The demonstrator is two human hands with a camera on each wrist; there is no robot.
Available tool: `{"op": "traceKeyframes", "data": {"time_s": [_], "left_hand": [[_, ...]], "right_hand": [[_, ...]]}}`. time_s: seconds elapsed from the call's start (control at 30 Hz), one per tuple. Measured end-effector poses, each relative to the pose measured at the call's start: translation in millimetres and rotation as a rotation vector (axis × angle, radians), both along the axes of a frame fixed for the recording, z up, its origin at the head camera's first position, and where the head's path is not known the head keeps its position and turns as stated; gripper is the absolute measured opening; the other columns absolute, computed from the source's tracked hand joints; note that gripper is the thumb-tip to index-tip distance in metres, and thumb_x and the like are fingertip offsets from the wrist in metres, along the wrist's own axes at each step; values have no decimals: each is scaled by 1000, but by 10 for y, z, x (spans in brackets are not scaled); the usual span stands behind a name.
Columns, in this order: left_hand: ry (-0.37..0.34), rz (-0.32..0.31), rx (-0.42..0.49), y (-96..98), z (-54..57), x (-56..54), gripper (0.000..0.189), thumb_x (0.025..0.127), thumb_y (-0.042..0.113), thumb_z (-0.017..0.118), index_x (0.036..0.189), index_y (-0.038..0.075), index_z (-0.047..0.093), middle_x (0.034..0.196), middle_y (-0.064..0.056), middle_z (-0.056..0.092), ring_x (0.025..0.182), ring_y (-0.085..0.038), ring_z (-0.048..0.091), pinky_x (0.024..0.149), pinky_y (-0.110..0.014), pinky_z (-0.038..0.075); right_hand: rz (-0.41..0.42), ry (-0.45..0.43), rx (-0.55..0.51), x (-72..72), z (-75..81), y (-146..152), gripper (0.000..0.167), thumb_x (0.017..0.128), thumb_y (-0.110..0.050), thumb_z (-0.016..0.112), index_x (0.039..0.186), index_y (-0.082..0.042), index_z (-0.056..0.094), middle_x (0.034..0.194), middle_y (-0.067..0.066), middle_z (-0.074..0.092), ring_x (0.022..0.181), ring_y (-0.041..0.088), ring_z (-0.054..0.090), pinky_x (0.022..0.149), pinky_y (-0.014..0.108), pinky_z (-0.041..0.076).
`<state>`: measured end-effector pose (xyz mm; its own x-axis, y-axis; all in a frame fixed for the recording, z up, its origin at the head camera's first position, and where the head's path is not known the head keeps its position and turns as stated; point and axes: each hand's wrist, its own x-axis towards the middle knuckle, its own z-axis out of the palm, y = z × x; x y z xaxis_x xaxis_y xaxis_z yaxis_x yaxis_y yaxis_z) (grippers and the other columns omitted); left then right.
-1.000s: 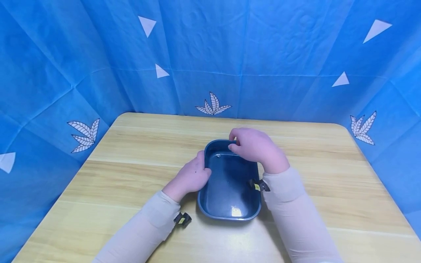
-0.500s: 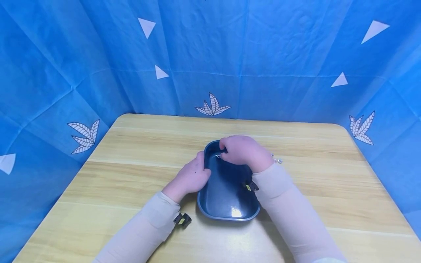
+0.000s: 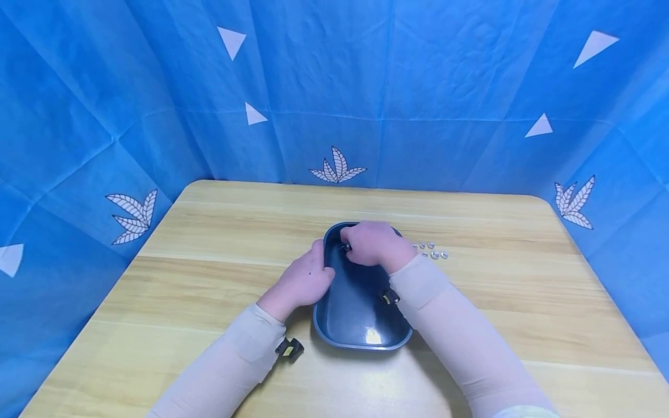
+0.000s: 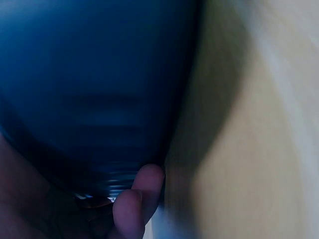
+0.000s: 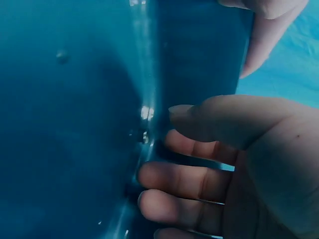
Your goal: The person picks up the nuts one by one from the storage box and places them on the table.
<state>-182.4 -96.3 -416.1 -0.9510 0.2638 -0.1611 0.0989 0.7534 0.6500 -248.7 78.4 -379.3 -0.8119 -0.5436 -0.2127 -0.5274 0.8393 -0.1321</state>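
Observation:
A deep dark-blue plastic tray [image 3: 360,322] with rounded corners sits on the table. My left hand [image 3: 305,277] grips its left wall, with the thumb over the rim and fingers along the outside, as the left wrist view [image 4: 132,204] also shows. Inside the tray's far left corner lies a small shiny piece [image 5: 145,137], too small to identify. My right hand [image 3: 375,244] reaches down into that far end. In the right wrist view its thumb and fingers stand apart beside the piece, with nothing between them.
Several small clear, shiny round pieces [image 3: 434,255] lie on the wooden table [image 3: 522,278] just right of the tray. A blue patterned curtain [image 3: 434,87] hangs behind the table and along both sides.
My right hand has moved left and down into the tray's far left corner, near the small piece. This uncovers the shiny pieces on the right. My left hand keeps its grip.

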Motion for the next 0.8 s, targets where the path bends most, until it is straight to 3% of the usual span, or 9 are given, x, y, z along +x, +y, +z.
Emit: {"op": "traceKeyframes", "data": {"time_s": [0.27, 0.4, 0.8], "left_hand": [[-6, 6, -1, 10, 4, 6, 62, 102, 21, 45, 155, -2, 21, 144, -16, 48, 111, -29, 55, 89, -42, 48], [-10, 10, 1, 12, 6, 6, 63, 102, 22, 45, 155, 0, 21, 142, -15, 49, 111, -29, 55, 87, -41, 48], [-16, 18, -9, 13, 0, 12, 60, 102, 23, 45, 153, 0, 23, 130, -16, 52, 99, -28, 57, 72, -37, 48]], "right_hand": [[15, 9, 14, -24, -94, 8, 3, 95, -18, 61, 94, -18, 64, 86, -3, 63, 77, 20, 58, 75, 40, 51], [24, 13, 20, -32, -120, 7, 6, 95, -18, 61, 89, -19, 62, 81, -2, 62, 74, 21, 57, 72, 38, 49], [30, 6, 29, -9, -123, 4, 6, 95, -14, 62, 92, -17, 66, 81, -3, 62, 74, 19, 57, 71, 35, 49]]}}
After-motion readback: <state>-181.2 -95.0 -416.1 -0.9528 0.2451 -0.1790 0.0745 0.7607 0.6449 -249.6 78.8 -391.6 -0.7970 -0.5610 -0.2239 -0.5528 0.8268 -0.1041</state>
